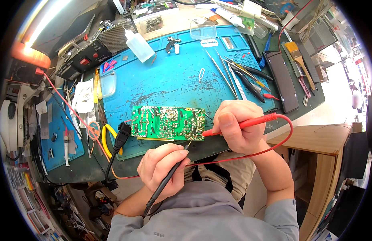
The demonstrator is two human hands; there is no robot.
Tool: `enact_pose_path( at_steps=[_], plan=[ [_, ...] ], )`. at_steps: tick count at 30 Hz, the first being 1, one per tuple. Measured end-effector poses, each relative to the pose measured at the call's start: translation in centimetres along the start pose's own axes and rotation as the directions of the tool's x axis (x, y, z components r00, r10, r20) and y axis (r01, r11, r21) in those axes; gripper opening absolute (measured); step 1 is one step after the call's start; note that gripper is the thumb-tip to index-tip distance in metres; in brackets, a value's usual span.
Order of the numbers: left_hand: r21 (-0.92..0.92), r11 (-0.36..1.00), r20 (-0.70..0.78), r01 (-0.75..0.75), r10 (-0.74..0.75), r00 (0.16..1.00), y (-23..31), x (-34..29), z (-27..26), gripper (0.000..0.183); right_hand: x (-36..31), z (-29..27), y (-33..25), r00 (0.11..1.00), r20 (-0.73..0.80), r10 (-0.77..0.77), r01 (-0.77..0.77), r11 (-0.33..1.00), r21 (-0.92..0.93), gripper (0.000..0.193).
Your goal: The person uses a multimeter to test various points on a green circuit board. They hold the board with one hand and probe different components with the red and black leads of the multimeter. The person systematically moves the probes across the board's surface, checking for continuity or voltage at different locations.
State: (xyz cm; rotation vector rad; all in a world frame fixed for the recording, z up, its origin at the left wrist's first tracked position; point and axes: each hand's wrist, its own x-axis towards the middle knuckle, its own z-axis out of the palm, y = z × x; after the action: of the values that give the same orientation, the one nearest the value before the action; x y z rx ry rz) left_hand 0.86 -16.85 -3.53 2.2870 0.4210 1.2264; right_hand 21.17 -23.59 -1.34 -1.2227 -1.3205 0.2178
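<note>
A green circuit board [154, 122], solder side up, lies near the front edge of the blue work mat [154, 84]. My left hand [162, 168] is closed round a black test probe [170, 176], its thin metal tip at the board's lower right edge. In my right hand [240, 126] is a red test probe [252, 121], pointing left at the board's right end. Whether either tip touches a solder joint is too small to tell. A black power plug [121, 136] on a cord sits beside the board's left end.
Yellow-handled pliers [109, 140] lie left of the board. Tweezers [220, 72], black-handled cutters [250, 82] and a phone [281, 82] lie to the right. A white squeeze bottle [140, 47] lies farther back. The red lead [230, 160] loops across my lap.
</note>
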Motion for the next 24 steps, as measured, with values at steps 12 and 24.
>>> enact_pose_path(
  at_steps=[12, 24],
  plan=[
    [0.001, 1.000, 0.068, -0.011, 0.011, 0.998, 0.18, -0.05, -0.29, 0.015, -0.05, 0.14, 0.12, 1.000, -0.003, 0.008, -0.008, 1.000, -0.027, 0.035],
    [0.011, 0.999, 0.010, -0.048, 0.048, 0.999, -0.11, 0.09, 0.15, 0.024, -0.19, 0.11, 0.26, 1.000, -0.017, 0.014, -0.015, 0.999, -0.039, 0.036]
  ],
)
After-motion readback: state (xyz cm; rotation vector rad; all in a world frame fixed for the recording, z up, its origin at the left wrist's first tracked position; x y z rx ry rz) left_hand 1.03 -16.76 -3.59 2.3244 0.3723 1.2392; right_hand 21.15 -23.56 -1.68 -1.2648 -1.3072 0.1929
